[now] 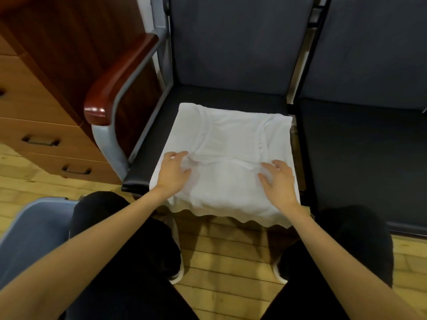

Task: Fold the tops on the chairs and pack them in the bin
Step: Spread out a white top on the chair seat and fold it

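Two hands lie on a white top (231, 158) spread over the dark seat of a chair (161, 125); the left hand (173, 173) rests flat near the garment's left edge, fingers loosely spread and slightly bent, tips touching a raised fold of cloth just ahead of them, gripping nothing; the right hand (278, 181) rests on the cloth near the right edge, fingers likewise splayed and relaxed, pressing rather than pinching. Beyond both hands the top's neckline and strap seams show through the doubled fabric, reaching towards the chair's grey-blue backrest; behind the wrists the wavy hem hangs over the seat's front edge, above the wooden floor (231, 250). Left of the left hand, well apart, stands the chair's glossy red-brown armrest (120, 77) on its grey metal frame; farther left still, a wooden drawer cabinet (41, 125) with dark handles. Right of the right hand, just beside the top's edge, begins a second chair (360, 146), its seat dark. Below the left forearm, near the person's knee, a grey-blue bin (34, 236) shows its rim; black trousers and two dark shoes with white soles fill the space beneath both arms.
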